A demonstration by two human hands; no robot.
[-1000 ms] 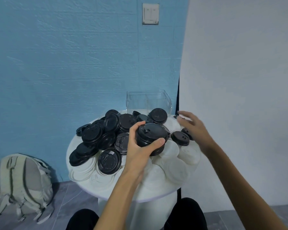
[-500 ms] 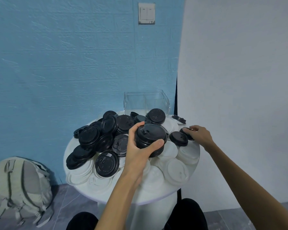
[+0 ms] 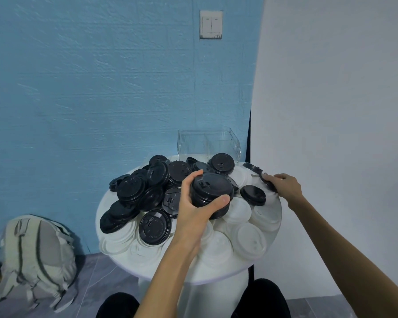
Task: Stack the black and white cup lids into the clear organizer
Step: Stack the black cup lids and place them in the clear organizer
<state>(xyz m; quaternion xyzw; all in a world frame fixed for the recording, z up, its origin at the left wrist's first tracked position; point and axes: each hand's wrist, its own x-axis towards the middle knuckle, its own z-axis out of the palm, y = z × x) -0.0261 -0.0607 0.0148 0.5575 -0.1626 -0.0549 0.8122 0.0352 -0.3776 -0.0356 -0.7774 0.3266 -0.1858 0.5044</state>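
Nearest me, on the round white table (image 3: 216, 275): loose white lids (image 3: 248, 241), overlapping, liable to slide if nudged. Mid-table: my left hand (image 3: 194, 211), thumb and fingers curled round a stack of black lids (image 3: 211, 192); risk, as I judge it, that the unaligned lower lids slip free on lifting. Right edge: my right hand (image 3: 284, 187), fingertips pinching a single black lid (image 3: 268, 183) close to the rim, where it could drop off. Farthest: the clear organizer (image 3: 208, 143), apparently empty, beyond both hands.
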